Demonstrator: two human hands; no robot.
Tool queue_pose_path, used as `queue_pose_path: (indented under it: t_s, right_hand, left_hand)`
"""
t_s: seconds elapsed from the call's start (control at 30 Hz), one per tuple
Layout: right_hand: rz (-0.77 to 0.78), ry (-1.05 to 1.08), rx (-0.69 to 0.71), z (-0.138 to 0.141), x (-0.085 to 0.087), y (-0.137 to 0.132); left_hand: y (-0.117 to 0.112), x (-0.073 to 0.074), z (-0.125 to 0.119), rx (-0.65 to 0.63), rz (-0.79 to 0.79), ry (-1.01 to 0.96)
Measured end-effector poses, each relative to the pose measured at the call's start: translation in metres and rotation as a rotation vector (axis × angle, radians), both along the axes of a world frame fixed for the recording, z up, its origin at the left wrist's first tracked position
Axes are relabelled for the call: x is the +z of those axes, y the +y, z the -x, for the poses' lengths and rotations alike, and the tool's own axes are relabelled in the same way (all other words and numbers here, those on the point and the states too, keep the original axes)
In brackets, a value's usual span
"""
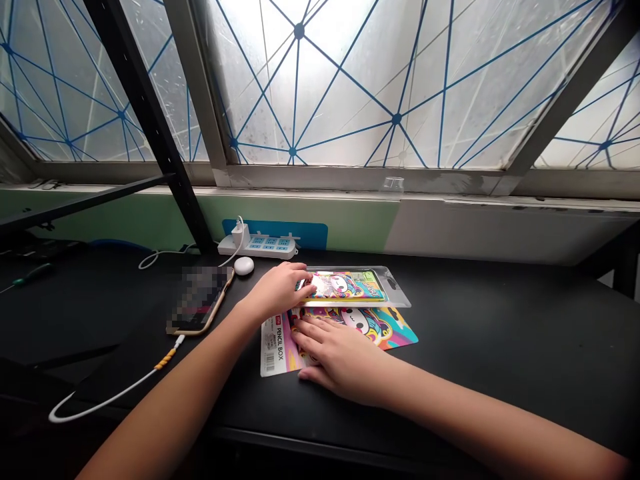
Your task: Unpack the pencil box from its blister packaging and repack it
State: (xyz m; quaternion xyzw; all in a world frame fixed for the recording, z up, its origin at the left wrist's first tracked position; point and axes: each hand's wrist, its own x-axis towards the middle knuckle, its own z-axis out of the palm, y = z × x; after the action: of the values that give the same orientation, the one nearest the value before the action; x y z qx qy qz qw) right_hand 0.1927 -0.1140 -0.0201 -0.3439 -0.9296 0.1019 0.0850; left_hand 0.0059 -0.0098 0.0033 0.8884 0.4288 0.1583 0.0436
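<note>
In the middle of the black desk lies a colourful pencil box (345, 285) with a cartoon print, inside a clear plastic blister pack (398, 288). My left hand (280, 290) is closed over the pack's left end, its thumb on the near side; the fingers' undersides are hidden. Under the pack's near edge, and sticking out towards me, is a printed backing card (280, 343) marked "PENCIL BOX" with a barcode. My right hand (340, 357) rests palm down on this card, fingers stretched out and slightly spread, covering part of the print.
To the left lie a phone (203, 303) with a white cable (110, 397) and a round white case (244, 266). A power strip (257, 247) with a plugged-in charger stands against the wall. A black metal post (160, 127) rises at the left, near a green-handled screwdriver (34, 275).
</note>
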Motion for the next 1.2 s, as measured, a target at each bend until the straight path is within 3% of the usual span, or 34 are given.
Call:
queue_pose_path:
  t_s: [0.2, 0.5, 0.73, 0.9, 1.03, 1.13, 1.2]
  right_hand:
    - [-0.100, -0.086, -0.054, -0.005, 0.000, -0.002]
    - [-0.269, -0.303, -0.212, 0.047, -0.013, -0.016]
    - [-0.284, -0.346, -0.120, 0.062, -0.011, -0.014]
    - [-0.250, -0.183, -0.118, 0.041, 0.002, 0.002]
    - [-0.134, 0.078, -0.066, 0.002, 0.023, 0.025]
    - [-0.218, 0.117, -0.277, -0.039, 0.035, 0.059]
    - [-0.146, -0.004, -0.385, -0.066, 0.037, 0.085]
  left_hand:
    - [-0.004, 0.003, -0.002, -0.005, -0.015, 0.005]
    - [-0.010, 0.006, -0.003, 0.078, 0.000, 0.049]
    - [-0.005, 0.000, -0.002, 0.080, 0.002, 0.048]
    - [0.001, -0.002, 0.003, 0.039, 0.019, 0.042]
    - [0.000, 0.001, 0.004, 0.030, -0.002, 0.056]
    - [0.001, 0.002, 0.004, 0.013, -0.017, 0.072]
    - [0.002, 0.001, 0.005, 0.012, -0.022, 0.076]
